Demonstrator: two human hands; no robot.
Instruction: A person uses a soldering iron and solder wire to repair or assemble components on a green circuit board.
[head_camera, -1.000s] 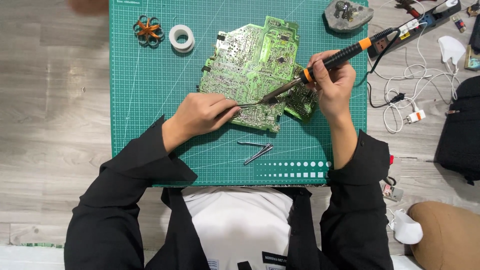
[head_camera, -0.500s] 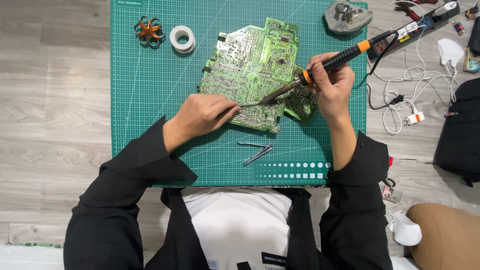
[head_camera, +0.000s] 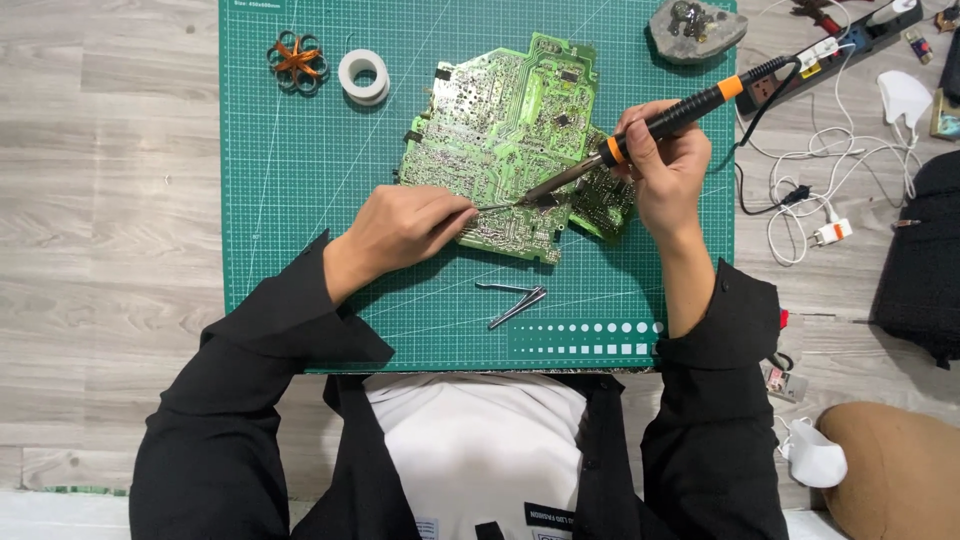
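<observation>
1. Black-and-orange soldering iron (head_camera: 668, 118) sits clenched in the right hand (head_camera: 668, 170); its long axis slants down-left, with the tip on the green circuit board (head_camera: 505, 150).
2. Left hand (head_camera: 400, 230) pinches a thin metal tool (head_camera: 492, 208), pointing right toward that tip; both meet at the board's lower edge.
3. Board lies on the green cutting mat (head_camera: 300, 200); spare tweezers (head_camera: 515, 300) rest nearer the body.

I see open green cutting mat (head_camera: 300, 200) left of the circuit board (head_camera: 505, 140); tweezers (head_camera: 512, 300) lie below it, and tape roll (head_camera: 363, 76) and what looks like a copper coil (head_camera: 297, 60) crowd the top-left.
</observation>
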